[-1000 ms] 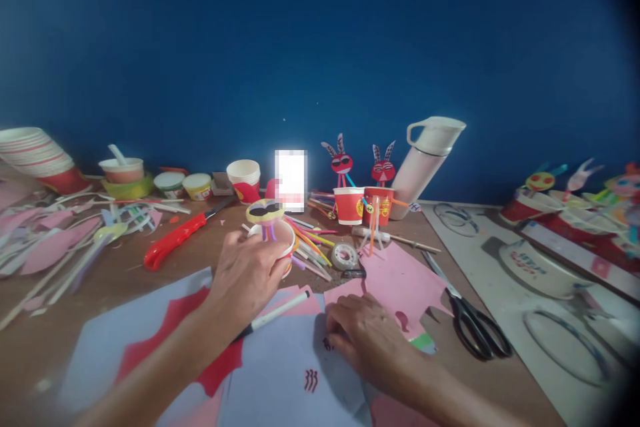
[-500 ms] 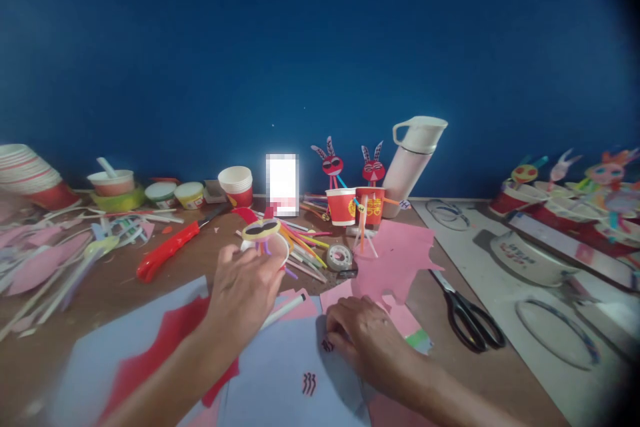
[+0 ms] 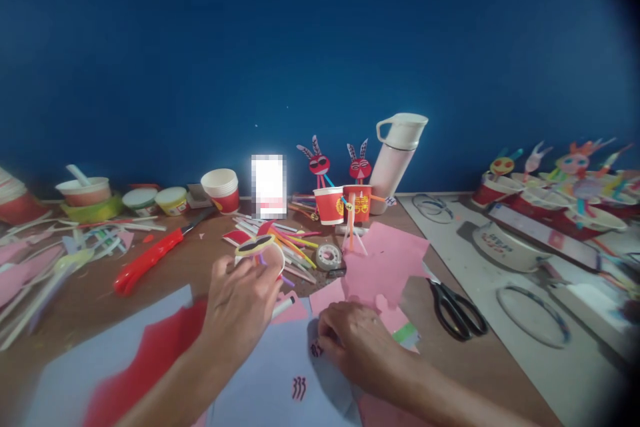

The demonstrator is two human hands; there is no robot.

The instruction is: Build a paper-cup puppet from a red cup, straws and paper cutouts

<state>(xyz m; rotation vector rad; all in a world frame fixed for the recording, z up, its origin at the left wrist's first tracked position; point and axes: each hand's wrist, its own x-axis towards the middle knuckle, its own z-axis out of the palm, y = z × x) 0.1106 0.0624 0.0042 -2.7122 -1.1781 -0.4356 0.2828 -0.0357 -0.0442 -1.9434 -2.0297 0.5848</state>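
My left hand (image 3: 245, 297) is wrapped round a white-rimmed paper cup (image 3: 275, 259) with a yellow-edged, dark-eyed paper face (image 3: 255, 247) and red ears on it. Curled over pale blue paper, my right hand (image 3: 353, 333) has its fingertips by a small dark-lined cutout (image 3: 316, 348), partly hidden. Whether the fingers grip it is unclear. Another cutout with dark wavy lines (image 3: 299, 387) lies on the blue paper (image 3: 265, 373) between my forearms. A white marker with a dark end (image 3: 284, 307) lies just beyond, partly behind my left hand.
Black scissors (image 3: 457, 310) and pink paper (image 3: 385, 260) lie right of centre. A red-handled knife (image 3: 150, 260) is at left. Tape (image 3: 329, 257), straws, a stack of cups (image 3: 221, 188), two decorated red cups and a leaning thermos (image 3: 395, 160) stand behind. A bowl (image 3: 510, 245) is at right.
The view has turned slightly right, so most objects appear further left. My left hand still holds the cup, whose face looks more tilted. My right hand keeps about the same pose over the paper.
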